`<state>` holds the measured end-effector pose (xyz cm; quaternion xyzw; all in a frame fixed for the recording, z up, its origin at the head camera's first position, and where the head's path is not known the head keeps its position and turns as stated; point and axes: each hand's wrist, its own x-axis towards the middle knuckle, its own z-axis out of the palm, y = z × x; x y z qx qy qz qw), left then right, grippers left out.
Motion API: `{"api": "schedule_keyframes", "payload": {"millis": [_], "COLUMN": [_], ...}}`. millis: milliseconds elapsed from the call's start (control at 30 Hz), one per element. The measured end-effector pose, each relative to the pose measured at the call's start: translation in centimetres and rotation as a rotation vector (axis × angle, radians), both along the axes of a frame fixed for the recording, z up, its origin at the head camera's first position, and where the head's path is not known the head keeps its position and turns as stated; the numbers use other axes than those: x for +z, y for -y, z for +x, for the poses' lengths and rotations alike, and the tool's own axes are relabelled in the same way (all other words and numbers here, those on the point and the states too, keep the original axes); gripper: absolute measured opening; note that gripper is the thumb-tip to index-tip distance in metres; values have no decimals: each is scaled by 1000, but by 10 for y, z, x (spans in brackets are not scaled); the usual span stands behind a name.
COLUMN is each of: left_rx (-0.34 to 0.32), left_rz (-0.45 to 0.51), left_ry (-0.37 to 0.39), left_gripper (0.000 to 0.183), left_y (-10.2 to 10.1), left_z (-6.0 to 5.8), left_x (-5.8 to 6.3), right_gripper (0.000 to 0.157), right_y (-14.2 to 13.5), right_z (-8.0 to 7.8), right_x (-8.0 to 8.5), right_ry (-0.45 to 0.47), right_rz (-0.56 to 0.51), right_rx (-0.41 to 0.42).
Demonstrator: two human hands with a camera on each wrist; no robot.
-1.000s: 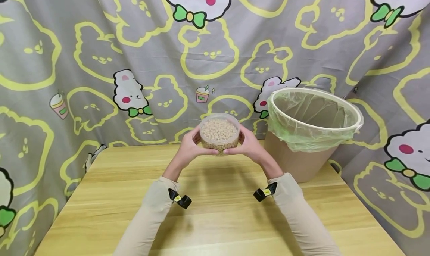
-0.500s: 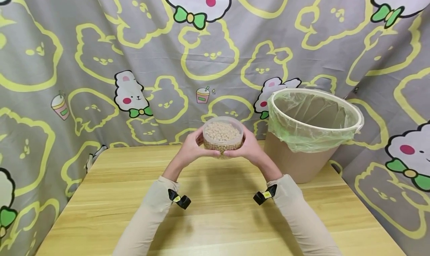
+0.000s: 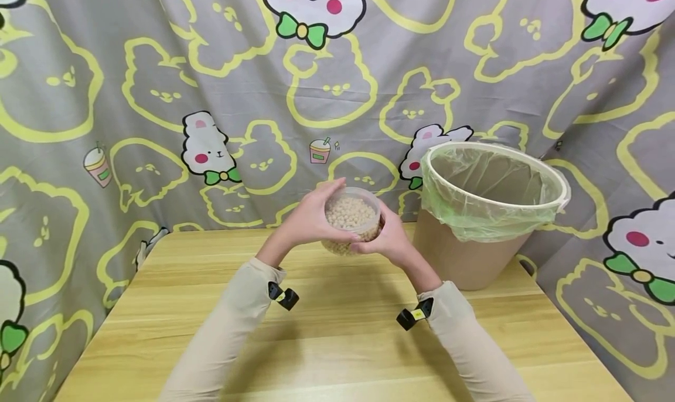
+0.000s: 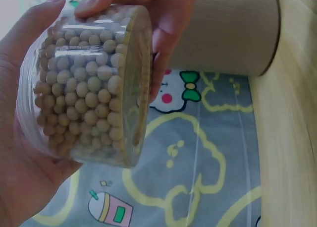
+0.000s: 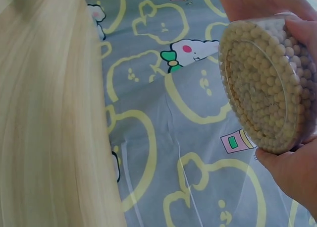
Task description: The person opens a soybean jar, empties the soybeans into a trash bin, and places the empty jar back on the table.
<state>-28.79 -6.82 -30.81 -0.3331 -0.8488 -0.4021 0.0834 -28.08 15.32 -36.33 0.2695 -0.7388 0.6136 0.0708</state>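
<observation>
Here you have the clear tub [image 4: 136,88] of pale beads [image 3: 352,211] raised above the table [image 3: 327,337], left hand [image 3: 311,217] and right hand [image 3: 394,239] both clamped round it.
Grip evenly and tilt little, as no lid can be confirmed; the table is wood-grained, a bag-lined bin [image 3: 464,261] stands to your right, patterned curtain [image 3: 248,91] hangs behind.

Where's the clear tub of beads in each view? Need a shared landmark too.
Head: near the middle, between left hand and right hand; clear tub, open top showing.
Left wrist: upper left, clear tub turned sideways in the picture, wall facing the camera.
Right wrist: right side, upper half, clear tub with its round base showing.
Shared landmark: grey curtain with yellow outlines, visible in all three.
</observation>
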Motion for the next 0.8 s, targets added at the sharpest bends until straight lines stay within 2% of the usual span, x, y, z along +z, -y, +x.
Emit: {"api": "schedule_keyframes", "payload": {"millis": [100, 200, 500, 733, 800], "left_rx": [17, 40, 126, 287, 305], "left_rz": [-40, -33, -20, -1, 5], "left_ry": [-47, -66, -107, -194, -197], "left_gripper": [114, 109, 105, 105, 107], "left_y": [-5, -10, -19, -32, -35], "left_z": [1, 3, 9, 19, 21], "left_x": [2, 2, -4, -5, -5], "right_gripper": [104, 105, 107, 119, 121], "right_y": [1, 1, 5, 16, 18], "right_z": [0, 0, 6, 10, 11], "right_x": [-2, -4, -9, -7, -7], "right_ry": [-5, -17, -76, -134, -152], "right_rz": [8, 15, 45, 18, 12], "right_rx": [-4, -19, -132, -240, -254]}}
